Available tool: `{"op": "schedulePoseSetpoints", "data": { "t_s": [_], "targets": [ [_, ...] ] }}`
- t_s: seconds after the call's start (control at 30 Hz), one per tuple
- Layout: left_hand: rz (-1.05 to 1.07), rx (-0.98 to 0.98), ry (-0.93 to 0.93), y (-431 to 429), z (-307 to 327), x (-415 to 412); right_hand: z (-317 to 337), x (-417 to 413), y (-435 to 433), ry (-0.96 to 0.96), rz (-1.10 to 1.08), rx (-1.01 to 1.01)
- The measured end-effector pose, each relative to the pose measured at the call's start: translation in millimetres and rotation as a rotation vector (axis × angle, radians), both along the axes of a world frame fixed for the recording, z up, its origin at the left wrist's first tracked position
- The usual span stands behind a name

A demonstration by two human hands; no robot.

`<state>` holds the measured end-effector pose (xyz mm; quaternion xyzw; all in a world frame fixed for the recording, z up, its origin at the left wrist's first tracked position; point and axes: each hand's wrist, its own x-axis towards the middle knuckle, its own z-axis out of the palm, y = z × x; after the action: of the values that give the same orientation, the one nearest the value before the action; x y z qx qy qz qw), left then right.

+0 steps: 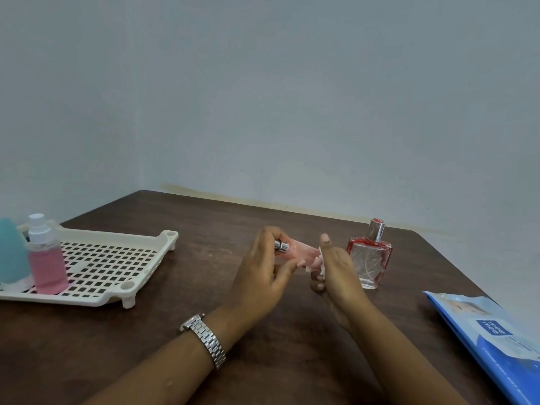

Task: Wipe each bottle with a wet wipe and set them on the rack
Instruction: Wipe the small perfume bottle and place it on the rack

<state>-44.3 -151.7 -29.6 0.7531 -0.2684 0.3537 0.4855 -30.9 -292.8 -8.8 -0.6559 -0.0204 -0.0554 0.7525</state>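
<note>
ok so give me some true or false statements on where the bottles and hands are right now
1. The left hand grips the cap end of the slim pink bottle. True.
2. The pink spray bottle stands upright on the rack. True.
3. The red perfume bottle stands on the rack. False: it stands upright on the table, right of the hands.
4. The wet wipe lies flat on the table. False: the right hand holds it around the slim pink bottle.
5. The wipes pack lies beside the rack. False: it lies at the table's right edge.
</note>
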Motion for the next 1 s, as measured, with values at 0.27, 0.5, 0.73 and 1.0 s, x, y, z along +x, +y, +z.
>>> {"op": "schedulePoseSetpoints", "data": {
  "t_s": [0.27, 0.5, 0.73, 1.0],
  "targets": [
    [0.029, -0.133, 0.186, 3.3, -3.1, 6.1, 1.4, 3.0, -3.0, -0.089, -0.113, 0.032],
    [0.030, -0.090, 0.323, 3.1, -6.5, 8.1, 1.5, 1.6, -5.4, -0.284, -0.148, -0.094],
    [0.082, 0.070, 0.203, 17.3, -2.3, 10.0, -1.4, 4.9, -10.3, -0.246, -0.158, -0.265],
    [0.139, 0.182, 0.112, 21.8, -0.7, 8.9, 2.5, 5.4, -19.3, -0.256, -0.172, -0.433]
  ]
}}
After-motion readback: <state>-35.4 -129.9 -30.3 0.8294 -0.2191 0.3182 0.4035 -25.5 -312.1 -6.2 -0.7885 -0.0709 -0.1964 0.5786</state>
